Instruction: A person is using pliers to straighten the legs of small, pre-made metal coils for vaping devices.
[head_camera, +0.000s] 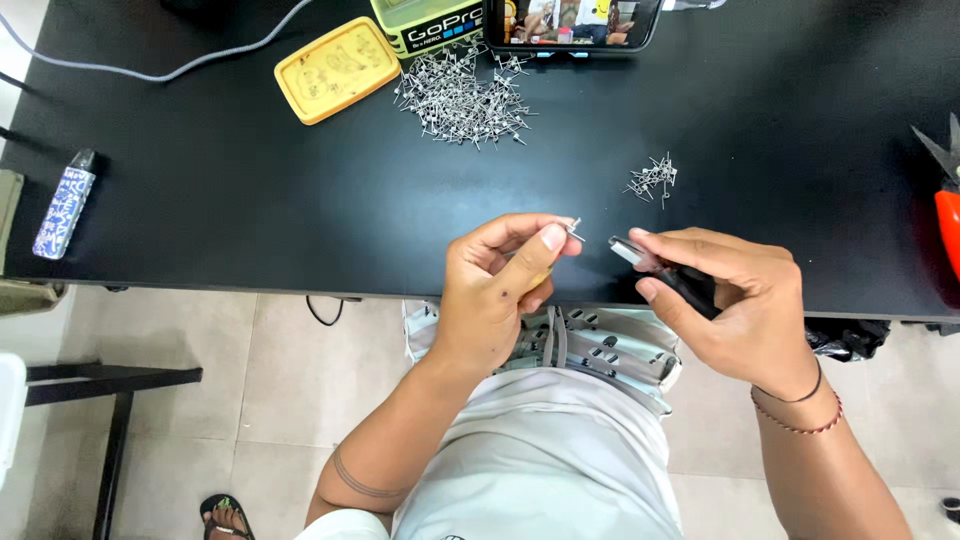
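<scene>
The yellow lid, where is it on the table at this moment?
In the head view, the yellow lid lies flat at the far left of the black table, just left of the big pile of metal pins.

Big pin pile behind — small pile right.

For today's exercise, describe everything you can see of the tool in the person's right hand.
The tool is a small pair of pliers: narrow, shiny metal jaws that look closed, and dark handles mostly hidden in the palm. The right hand wraps its grip around the handles, holding the tool above the black table's near edge. The jaws point left toward a small metal pin pinched in the left hand, stopping just short of it.
</scene>
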